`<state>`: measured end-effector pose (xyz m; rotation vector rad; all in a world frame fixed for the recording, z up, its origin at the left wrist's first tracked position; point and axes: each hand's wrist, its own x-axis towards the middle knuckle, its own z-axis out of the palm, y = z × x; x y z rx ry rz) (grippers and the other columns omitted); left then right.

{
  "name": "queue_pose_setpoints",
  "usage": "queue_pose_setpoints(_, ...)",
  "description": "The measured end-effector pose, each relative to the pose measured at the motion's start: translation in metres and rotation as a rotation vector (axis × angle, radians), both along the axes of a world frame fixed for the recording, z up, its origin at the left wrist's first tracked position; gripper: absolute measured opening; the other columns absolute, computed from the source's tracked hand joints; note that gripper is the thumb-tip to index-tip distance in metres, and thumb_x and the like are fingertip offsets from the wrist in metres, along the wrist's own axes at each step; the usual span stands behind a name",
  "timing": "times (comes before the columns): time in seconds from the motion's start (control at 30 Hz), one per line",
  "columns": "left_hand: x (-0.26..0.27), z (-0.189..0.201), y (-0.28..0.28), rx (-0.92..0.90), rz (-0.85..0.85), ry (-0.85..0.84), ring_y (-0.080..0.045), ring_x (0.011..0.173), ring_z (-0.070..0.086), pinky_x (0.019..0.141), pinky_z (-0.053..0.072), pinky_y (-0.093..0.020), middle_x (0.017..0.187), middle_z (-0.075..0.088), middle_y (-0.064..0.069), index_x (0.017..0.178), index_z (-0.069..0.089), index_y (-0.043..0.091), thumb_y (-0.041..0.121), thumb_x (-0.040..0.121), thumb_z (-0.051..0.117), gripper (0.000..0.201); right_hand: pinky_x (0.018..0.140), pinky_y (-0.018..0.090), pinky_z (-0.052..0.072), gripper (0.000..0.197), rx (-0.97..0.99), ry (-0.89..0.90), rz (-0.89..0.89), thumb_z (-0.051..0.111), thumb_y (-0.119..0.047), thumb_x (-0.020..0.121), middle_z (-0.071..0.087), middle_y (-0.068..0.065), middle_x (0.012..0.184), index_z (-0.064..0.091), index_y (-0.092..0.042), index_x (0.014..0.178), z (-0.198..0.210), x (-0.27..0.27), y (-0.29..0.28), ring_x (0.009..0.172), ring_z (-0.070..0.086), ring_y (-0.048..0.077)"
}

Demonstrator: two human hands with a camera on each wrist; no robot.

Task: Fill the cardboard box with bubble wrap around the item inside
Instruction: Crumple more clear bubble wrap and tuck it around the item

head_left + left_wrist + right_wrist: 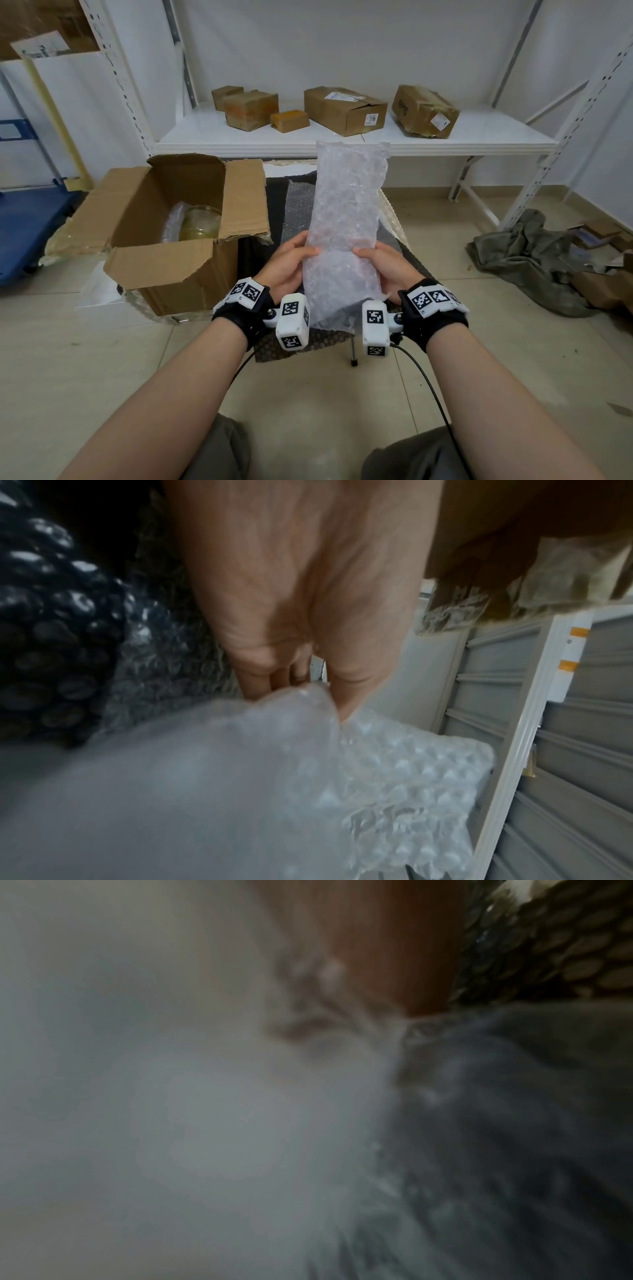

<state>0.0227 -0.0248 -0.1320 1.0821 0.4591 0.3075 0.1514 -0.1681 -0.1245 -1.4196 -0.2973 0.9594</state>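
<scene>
Together, both hands held a long sheet of bubble wrap [346,219] upright in front of the person, forearms stretched forward side by side. The left hand [287,263] gripped the sheet's left edge, thumb lying across the front and the fingers curled behind it; the left wrist view showed the thumb and fingers [260,680] closing on the wrap's edge [394,772]. The right hand [387,270] mirrored it on the right edge, thumb on the front face, fingers wrapped behind. The right wrist view was too blurred to add anything beyond pale wrap close to the lens.

The sheet's lower end hung between the 2 wrist cameras, and its upper end rose to the level of the white shelf [205,137] behind. To the left stood the open cardboard box [181,270], flaps spread, with a clear glass item [200,222] inside and some wrap already tucked beside it. More bubble wrap [298,209] lay on a dark surface beneath the hands.
</scene>
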Motion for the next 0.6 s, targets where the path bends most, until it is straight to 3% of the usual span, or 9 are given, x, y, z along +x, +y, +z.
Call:
queue_pose_setpoints(0.1,0.001,0.003,-0.002,-0.03,0.01,-0.004,-0.035,0.124,0.055,0.108,0.041,-0.052,0.135,0.056,-0.019,0.13,0.053,0.009,-0.009,0.091,0.048,0.043,0.079,0.038,0.059,0.032,0.024,0.005,0.005,0.054,-0.008,0.099,0.067,0.019,0.123,0.059,-0.006,0.13,0.002,-0.001,0.0,0.11,0.067,0.034)
queue_pose_setpoints(0.17,0.001,0.004,-0.003,-0.051,0.026,-0.016,-0.036,0.125,0.054,0.11,0.039,-0.052,0.135,0.056,-0.02,0.13,0.053,0.01,-0.012,0.09,0.046,0.046,0.068,0.035,0.06,0.033,0.041,0.043,-0.002,0.053,-0.007,0.099,0.068,0.018,0.121,0.058,-0.007,0.131,0.003,-0.001,0.001,0.099,0.071,0.031)
queue_pose_setpoints(0.23,0.001,0.007,-0.005,-0.072,0.029,-0.027,-0.036,0.124,0.055,0.108,0.041,-0.052,0.135,0.056,-0.019,0.136,0.049,0.011,-0.015,0.089,0.044,0.054,0.068,0.038,0.059,0.039,0.081,0.1,-0.003,0.053,-0.005,0.098,0.067,0.019,0.123,0.054,-0.009,0.136,0.004,-0.001,-0.001,0.098,0.07,0.032)
queue_pose_setpoints(0.3,0.0,0.01,-0.007,-0.094,0.006,-0.052,-0.034,0.117,0.06,0.094,0.053,-0.047,0.133,0.058,-0.017,0.14,0.046,0.015,-0.017,0.088,0.04,0.061,0.072,0.041,0.059,0.043,0.146,0.176,0.014,0.05,-0.002,0.098,0.063,0.021,0.128,0.051,-0.01,0.14,0.006,-0.002,-0.003,0.098,0.069,0.033)
queue_pose_setpoints(0.4,-0.002,0.016,-0.011,-0.132,-0.032,-0.103,-0.03,0.105,0.065,0.073,0.06,-0.038,0.127,0.062,-0.016,0.139,0.047,0.018,-0.02,0.087,0.033,0.066,0.059,0.03,0.058,0.039,0.201,0.269,0.042,0.046,-0.003,0.1,0.068,0.017,0.109,0.052,-0.009,0.137,0.009,-0.004,-0.006,0.078,0.069,0.024)
queue_pose_setpoints(0.47,-0.001,0.017,-0.013,-0.163,-0.041,-0.112,-0.03,0.101,0.067,0.072,0.06,-0.037,0.124,0.063,-0.016,0.137,0.049,0.017,-0.02,0.086,0.031,0.065,0.078,0.032,0.053,0.048,0.212,0.295,0.068,0.058,-0.013,0.096,0.066,0.019,0.118,0.048,-0.007,0.143,0.009,-0.006,-0.005,0.092,0.064,0.026)
queue_pose_setpoints(0.53,-0.002,0.016,-0.013,-0.201,-0.044,-0.103,-0.028,0.092,0.071,0.069,0.06,-0.036,0.114,0.067,-0.016,0.132,0.052,0.011,-0.016,0.089,0.031,0.055,0.102,0.035,0.04,0.059,0.231,0.338,0.103,0.076,-0.022,0.084,0.063,0.02,0.127,0.057,-0.004,0.136,0.012,-0.008,-0.007,0.106,0.057,0.028)
queue_pose_setpoints(0.57,-0.003,0.015,-0.014,-0.211,-0.054,-0.091,-0.028,0.091,0.071,0.071,0.06,-0.037,0.111,0.068,-0.016,0.132,0.053,0.009,-0.011,0.092,0.034,0.048,0.101,0.034,0.042,0.051,0.244,0.344,0.128,0.08,-0.022,0.077,0.067,0.019,0.12,0.067,-0.003,0.122,0.015,-0.01,-0.009,0.101,0.06,0.026)
queue_pose_setpoints(0.6,-0.004,0.016,-0.015,-0.215,-0.062,-0.08,-0.029,0.096,0.069,0.077,0.058,-0.039,0.114,0.067,-0.017,0.134,0.052,0.008,-0.004,0.094,0.038,0.043,0.092,0.03,0.051,0.037,0.253,0.331,0.173,0.078,-0.022,0.074,0.072,0.015,0.108,0.075,-0.004,0.107,0.015,-0.008,-0.011,0.09,0.066,0.023)
